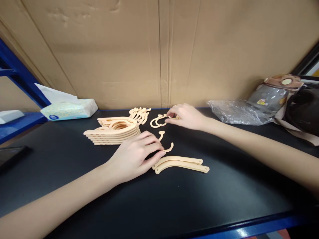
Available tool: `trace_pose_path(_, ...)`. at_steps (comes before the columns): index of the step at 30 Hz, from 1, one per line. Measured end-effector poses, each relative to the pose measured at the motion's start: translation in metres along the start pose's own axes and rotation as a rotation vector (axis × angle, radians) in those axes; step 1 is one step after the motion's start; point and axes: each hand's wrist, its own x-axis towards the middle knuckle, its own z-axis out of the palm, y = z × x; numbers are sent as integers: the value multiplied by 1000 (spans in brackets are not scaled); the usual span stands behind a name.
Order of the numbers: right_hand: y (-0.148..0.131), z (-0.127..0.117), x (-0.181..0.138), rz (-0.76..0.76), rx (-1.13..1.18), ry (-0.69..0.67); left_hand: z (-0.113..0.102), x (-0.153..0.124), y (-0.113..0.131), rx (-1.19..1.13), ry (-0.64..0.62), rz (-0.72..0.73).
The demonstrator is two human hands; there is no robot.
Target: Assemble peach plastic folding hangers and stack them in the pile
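My left hand (142, 154) pinches a small beige hanger hook (170, 147) between thumb and fingertips, low over the table. Just in front of it lie two curved beige hanger arms (184, 163), side by side. Farther back, my right hand (185, 116) has its fingers closed on another beige hook, mostly covered by the fingers. Loose hooks (157, 121) lie at that hand's left. Beyond my left hand is a neat stack of beige hanger arms (114, 134), and behind it a cluster of more hooks (139, 114).
A tissue pack (72, 109) sits at the back left of the black table (174, 205). Crumpled clear plastic (234, 113), a clear container with a brown lid (271, 93) and a dark bag (304, 106) are at the right. Cardboard (119, 59) walls the back.
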Motion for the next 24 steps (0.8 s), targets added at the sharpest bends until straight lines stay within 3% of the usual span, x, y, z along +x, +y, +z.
trace_pose_path(6,-17,16,35,116,-207,18,1,0,-1,-5,-9,0)
trace_pose_path(12,-44,23,52,141,-237,-81,2,-1,-2,-12,4,-8)
trace_pose_path(20,-26,19,66,229,-215,-217,3,-1,-2,-6,39,20)
trace_pose_path(24,-18,23,68,229,-210,-206,4,0,-3,-7,48,29)
